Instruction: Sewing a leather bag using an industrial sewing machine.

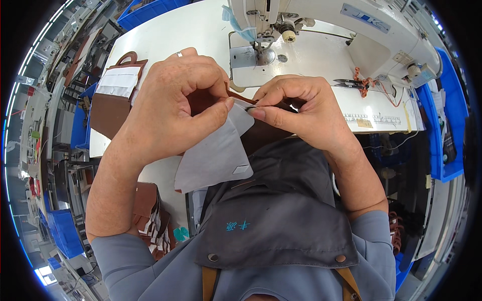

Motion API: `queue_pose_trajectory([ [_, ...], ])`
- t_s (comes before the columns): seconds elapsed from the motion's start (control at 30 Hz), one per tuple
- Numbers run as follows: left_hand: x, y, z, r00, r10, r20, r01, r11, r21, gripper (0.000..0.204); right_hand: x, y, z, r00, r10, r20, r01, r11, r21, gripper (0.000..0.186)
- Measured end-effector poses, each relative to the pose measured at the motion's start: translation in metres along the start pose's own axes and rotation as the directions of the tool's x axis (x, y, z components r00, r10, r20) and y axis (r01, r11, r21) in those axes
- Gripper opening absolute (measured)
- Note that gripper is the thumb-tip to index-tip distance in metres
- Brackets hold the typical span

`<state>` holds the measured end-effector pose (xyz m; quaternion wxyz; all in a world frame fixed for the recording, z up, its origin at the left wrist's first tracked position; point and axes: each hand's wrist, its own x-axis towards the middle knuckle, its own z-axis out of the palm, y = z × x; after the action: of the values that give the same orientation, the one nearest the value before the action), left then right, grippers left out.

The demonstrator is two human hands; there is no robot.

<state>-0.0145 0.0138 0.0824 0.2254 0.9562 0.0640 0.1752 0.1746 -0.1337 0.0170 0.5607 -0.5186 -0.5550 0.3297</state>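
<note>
1. Grey-lined piece hangs from the left hand and right hand, both pinching its edge.
2. Likely light, soft, bendy; best held along that edge.
3. Sewing machine stands beyond the hands.

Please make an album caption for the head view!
Left hand and right hand pinch brown and grey material near a white sewing machine.

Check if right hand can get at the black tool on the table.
Likely yes: nothing visible blocks the right hand from the black tool, though that hand is pinching the grey-faced brown piece.
</note>
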Motion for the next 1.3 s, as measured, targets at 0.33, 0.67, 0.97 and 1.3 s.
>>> queue_pose_trajectory([
  [0.33,-0.004,0.021,-0.001,0.998,0.028,-0.057,-0.021,0.994,0.109,0.015,-0.006,-0.001,0.007,0.995,-0.055,-0.087,0.057,0.998,0.018,0.010],
  [0.67,-0.004,0.016,0.002,0.998,0.013,-0.058,-0.008,0.996,0.084,0.013,-0.012,-0.006,0.008,0.997,0.021,-0.069,-0.016,0.997,0.076,0.014],
  [0.97,0.000,-0.005,0.008,0.990,-0.100,-0.101,0.092,0.992,-0.089,0.007,-0.003,0.007,0.017,0.992,-0.069,-0.110,0.073,0.997,0.028,0.015],
  [1.3,0.038,-0.047,-0.006,0.973,-0.098,0.210,0.124,0.985,-0.116,0.010,0.016,0.037,0.018,0.991,0.008,-0.133,-0.006,1.000,0.011,0.017],
])
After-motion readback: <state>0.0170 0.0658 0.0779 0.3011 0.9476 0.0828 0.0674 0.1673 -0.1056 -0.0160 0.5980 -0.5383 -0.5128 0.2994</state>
